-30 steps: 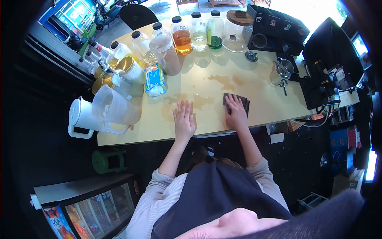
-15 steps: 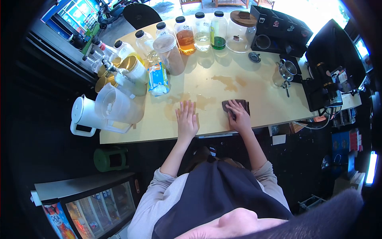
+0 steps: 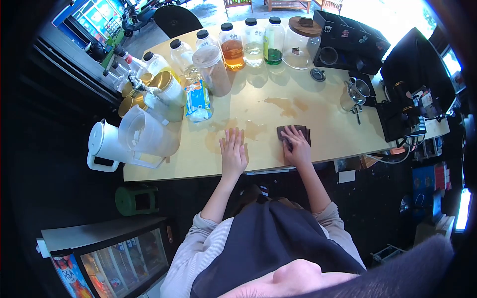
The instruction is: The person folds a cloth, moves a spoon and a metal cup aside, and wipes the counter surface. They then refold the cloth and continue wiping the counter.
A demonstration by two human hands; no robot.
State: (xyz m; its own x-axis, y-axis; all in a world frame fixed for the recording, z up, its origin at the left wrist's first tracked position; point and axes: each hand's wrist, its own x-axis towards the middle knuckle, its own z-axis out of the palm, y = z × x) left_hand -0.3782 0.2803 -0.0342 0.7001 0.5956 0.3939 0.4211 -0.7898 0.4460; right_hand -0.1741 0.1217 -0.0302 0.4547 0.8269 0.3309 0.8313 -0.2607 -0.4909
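My left hand (image 3: 233,154) lies flat on the wooden tabletop (image 3: 198,159), fingers stretched out and holding nothing. Its fingertips are at the near edge of a brownish wet patch (image 3: 256,130). To its right, my right hand (image 3: 298,149) presses on a folded dark brown cloth (image 3: 304,132), with the fingers over it and the thumb at its left side. Another brownish spill (image 3: 283,106) spreads farther back, beyond the cloth. A blue and white pack of wipes (image 3: 198,102) sits to the left of the spills.
Several bottles with black caps, one with amber liquid (image 3: 232,52), line the back beside a wooden-lidded glass jar (image 3: 300,49). Plastic pitchers (image 3: 144,131) crowd the left end. On the right are a metal cup (image 3: 358,90), a small metal lid (image 3: 317,75) and black equipment (image 3: 405,114).
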